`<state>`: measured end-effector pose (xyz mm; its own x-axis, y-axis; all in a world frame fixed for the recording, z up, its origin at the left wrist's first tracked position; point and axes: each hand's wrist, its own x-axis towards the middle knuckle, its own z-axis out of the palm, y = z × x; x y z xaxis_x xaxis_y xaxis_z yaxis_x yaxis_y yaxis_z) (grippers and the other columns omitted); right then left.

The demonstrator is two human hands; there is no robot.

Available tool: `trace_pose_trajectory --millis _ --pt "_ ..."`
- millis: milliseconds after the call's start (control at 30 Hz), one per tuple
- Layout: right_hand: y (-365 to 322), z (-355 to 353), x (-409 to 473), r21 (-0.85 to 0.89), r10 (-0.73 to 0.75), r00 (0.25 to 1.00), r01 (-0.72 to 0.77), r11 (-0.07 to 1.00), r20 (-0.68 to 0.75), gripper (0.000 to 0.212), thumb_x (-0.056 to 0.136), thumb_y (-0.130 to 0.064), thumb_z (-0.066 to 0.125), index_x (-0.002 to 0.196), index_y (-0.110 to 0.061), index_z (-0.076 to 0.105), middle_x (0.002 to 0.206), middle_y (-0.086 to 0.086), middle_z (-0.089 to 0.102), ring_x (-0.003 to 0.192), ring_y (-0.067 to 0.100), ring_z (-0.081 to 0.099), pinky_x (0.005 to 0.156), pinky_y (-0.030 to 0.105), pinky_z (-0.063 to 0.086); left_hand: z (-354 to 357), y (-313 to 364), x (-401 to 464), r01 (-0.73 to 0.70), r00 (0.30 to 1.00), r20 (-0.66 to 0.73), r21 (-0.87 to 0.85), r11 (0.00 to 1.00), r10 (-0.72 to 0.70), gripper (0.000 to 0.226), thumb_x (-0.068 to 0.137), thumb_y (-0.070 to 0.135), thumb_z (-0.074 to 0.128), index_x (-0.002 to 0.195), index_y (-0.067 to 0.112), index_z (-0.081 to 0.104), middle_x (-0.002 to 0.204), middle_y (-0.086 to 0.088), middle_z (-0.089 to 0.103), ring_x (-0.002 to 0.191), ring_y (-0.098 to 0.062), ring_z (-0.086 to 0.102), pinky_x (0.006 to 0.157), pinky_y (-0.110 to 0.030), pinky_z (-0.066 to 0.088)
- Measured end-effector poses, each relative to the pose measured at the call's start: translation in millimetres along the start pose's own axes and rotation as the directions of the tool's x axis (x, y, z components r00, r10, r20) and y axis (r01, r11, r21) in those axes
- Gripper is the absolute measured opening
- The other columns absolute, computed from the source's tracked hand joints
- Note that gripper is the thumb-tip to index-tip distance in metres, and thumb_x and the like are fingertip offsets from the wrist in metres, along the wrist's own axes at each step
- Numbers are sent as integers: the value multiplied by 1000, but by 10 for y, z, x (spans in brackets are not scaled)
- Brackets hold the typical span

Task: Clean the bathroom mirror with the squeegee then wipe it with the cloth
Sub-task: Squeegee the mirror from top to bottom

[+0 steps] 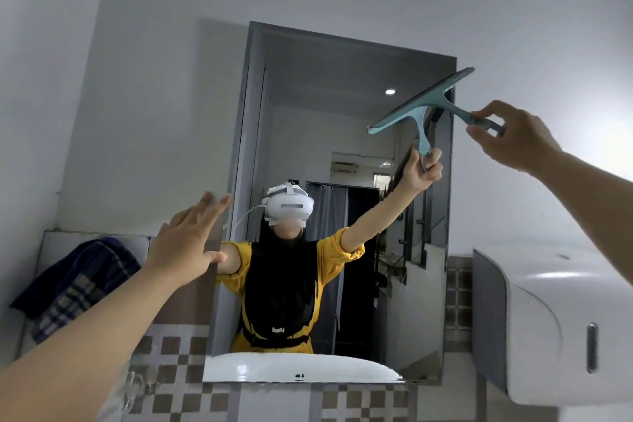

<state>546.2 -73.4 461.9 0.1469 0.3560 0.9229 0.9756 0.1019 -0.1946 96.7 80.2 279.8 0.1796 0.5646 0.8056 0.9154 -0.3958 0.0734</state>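
Note:
A rectangular frameless mirror (329, 134) hangs on the white wall ahead. My right hand (510, 135) grips the handle end of a teal squeegee (423, 101), whose blade lies slanted at the mirror's top right corner. My left hand (186, 240) is spread flat, fingers apart, at the mirror's left edge near mid-height, holding nothing. A dark blue checked cloth (73, 284) hangs over a ledge to the left of the mirror. The glass reflects a person in a yellow top wearing a white headset.
A white wall dispenser (555, 322) juts out at the lower right beside the mirror. Brown-and-white checked tiles (178, 353) run below the mirror. A white basin shows only as a reflection at the mirror's bottom.

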Motion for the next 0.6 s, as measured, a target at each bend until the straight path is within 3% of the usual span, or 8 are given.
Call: trace_pose_trajectory --millis 100,233,333,467,600 --pt "-161 142 -110 55 68 998 -67 996 -1 23 93 -38 53 112 -26 55 94 11 59 65 30 56 51 27 44 -2 17 -3 4 1000 0 3 1000 -4 110 72 33 76 146 43 -5 159 -2 5 140 -36 25 107 -59 33" --pt "-428 284 -224 194 155 987 -160 968 40 20 92 -31 50 110 -22 51 80 11 62 48 24 54 37 23 43 -20 26 -12 9 1000 -5 25 1000 -9 107 74 36 74 146 42 -5 159 -2 5 140 -35 25 107 -60 33" --pt "-618 388 -303 256 195 980 -195 947 26 19 93 -26 50 110 -17 49 83 7 58 43 22 56 28 19 40 -48 35 -19 14 1000 10 50 999 -14 106 77 42 70 145 43 -11 160 -1 1 141 -32 22 108 -59 30" --pt "-878 578 -397 393 309 951 -277 877 -20 19 95 -24 51 111 -15 48 87 2 55 41 15 53 28 19 40 -66 55 -23 29 999 23 65 997 -31 105 78 43 67 144 44 -15 160 0 -3 143 -30 17 109 -58 27" --pt "-1237 793 -450 562 493 869 -390 730 -38 11 92 -23 54 93 -23 43 93 11 62 48 18 56 36 24 46 -32 33 -10 32 999 18 59 998 -33 109 77 45 68 142 44 -20 160 0 -3 143 -29 17 109 -59 27"
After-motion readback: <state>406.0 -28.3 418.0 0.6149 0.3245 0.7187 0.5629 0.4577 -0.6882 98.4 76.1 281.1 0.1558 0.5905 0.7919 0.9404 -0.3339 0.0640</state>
